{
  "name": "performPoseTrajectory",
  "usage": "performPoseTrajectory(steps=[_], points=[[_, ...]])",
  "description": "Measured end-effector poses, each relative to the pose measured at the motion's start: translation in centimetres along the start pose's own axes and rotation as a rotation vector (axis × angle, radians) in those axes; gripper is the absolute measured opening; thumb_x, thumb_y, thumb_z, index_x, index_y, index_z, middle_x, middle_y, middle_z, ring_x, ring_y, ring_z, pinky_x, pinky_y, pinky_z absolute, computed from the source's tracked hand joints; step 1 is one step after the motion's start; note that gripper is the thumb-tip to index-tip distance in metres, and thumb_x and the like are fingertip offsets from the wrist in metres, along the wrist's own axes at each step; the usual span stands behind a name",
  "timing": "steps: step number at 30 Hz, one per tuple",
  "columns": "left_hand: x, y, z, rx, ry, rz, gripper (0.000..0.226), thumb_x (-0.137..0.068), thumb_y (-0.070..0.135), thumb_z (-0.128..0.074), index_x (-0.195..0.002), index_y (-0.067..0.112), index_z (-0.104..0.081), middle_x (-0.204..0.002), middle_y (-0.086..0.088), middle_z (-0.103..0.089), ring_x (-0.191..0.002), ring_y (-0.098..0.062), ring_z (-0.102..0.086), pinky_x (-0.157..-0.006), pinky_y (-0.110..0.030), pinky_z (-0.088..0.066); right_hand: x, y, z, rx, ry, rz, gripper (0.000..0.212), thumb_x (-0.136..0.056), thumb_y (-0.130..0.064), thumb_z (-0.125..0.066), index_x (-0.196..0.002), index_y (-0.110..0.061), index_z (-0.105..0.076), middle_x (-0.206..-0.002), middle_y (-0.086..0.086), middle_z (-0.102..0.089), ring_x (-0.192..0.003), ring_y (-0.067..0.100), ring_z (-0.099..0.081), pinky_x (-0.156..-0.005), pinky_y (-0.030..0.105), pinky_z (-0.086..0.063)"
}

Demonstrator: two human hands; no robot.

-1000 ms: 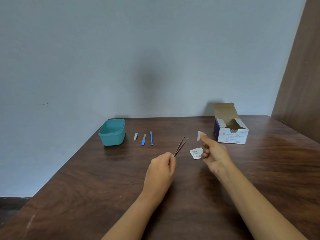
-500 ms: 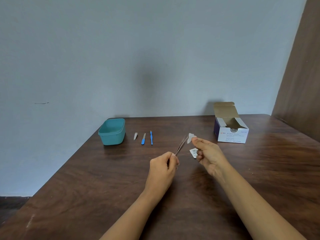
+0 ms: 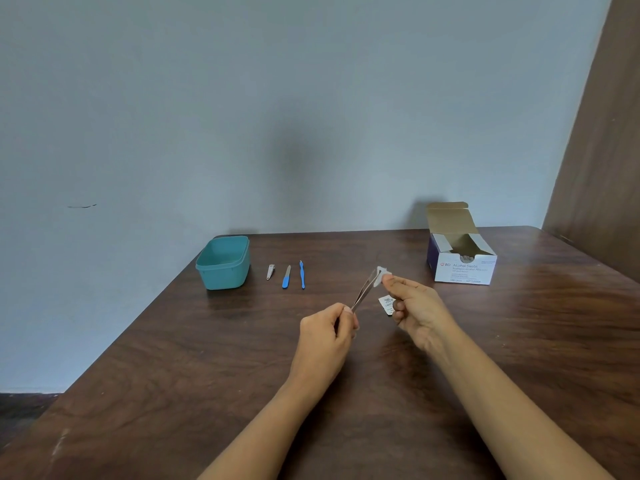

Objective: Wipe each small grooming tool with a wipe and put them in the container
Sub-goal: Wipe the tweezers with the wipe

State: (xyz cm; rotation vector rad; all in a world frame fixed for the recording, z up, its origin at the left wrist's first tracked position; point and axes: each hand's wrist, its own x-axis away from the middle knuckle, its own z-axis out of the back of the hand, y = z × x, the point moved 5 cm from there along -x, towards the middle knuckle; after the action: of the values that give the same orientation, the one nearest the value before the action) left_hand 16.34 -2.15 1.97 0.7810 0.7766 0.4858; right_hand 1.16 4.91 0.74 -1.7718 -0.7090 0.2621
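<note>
Slim metal tweezers, folded white wipe at tips

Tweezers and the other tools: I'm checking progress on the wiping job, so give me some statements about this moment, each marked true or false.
1. The left hand holds the tweezers. True.
2. The wipe in the right hand meets the tweezers' far tip. True.
3. The teal container already holds a tool. False: nothing shows inside it.
4. Three tools lie in a row right of the container: nail clipper, blue file, blue stick tool. True.
5. The swab box is shut. False: its lid stands open.
6. The torn wrapper lies inside the box. False: it lies on the table, by the right hand.
</note>
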Motion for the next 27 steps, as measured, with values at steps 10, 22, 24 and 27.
performPoseTrajectory(steps=[10, 22, 24, 27], points=[[-0.03, -0.37, -0.23, -0.030, -0.037, 0.008, 0.028, -0.093, 0.012, -0.047, -0.071, 0.009, -0.063, -0.061, 0.001, -0.061, -0.055, -0.006, -0.050, -0.055, -0.015, -0.038, 0.61, -0.19, -0.67, -0.021, -0.102, -0.020, 0.006, -0.086, -0.017, -0.069, -0.088, -0.012, -0.068, -0.055, -0.009, -0.050, -0.039, 0.002, -0.037, -0.043, 0.014, -0.031], [-0.11, -0.36, -0.86, -0.138, -0.107, -0.065, 0.026, -0.092, 0.014, -0.046, -0.072, 0.009, -0.060, -0.064, 0.000, -0.060, -0.058, -0.008, -0.050, -0.061, -0.032, -0.045, 0.60, -0.75, -0.49, 0.089, -0.047, 0.132, 0.009, -0.080, -0.019, -0.073, -0.072, -0.017, -0.071, -0.049, -0.012, -0.049, -0.047, 0.005, -0.033, -0.045, 0.017, -0.033], [-0.10, -0.37, -0.89, -0.139, -0.114, -0.063, 0.025, -0.092, 0.013, -0.046, -0.072, 0.010, -0.061, -0.064, 0.001, -0.060, -0.058, -0.008, -0.050, -0.061, -0.031, -0.045, 0.57, -0.81, -0.49, 0.090, -0.044, 0.150, 0.013, -0.082, -0.016, -0.071, -0.069, -0.017, -0.070, -0.050, -0.010, -0.047, -0.046, 0.005, -0.033, -0.047, 0.019, -0.032], [-0.07, -0.43, -0.88, -0.125, -0.117, -0.052, 0.026, -0.092, 0.013, -0.046, -0.071, 0.010, -0.061, -0.062, 0.001, -0.059, -0.056, -0.007, -0.049, -0.060, -0.030, -0.044, 0.45, -0.77, -0.47, 0.078, -0.060, 0.142, 0.009, -0.084, -0.012, -0.067, -0.076, -0.015, -0.071, -0.053, -0.008, -0.046, -0.044, 0.004, -0.033, -0.047, 0.019, -0.031]])
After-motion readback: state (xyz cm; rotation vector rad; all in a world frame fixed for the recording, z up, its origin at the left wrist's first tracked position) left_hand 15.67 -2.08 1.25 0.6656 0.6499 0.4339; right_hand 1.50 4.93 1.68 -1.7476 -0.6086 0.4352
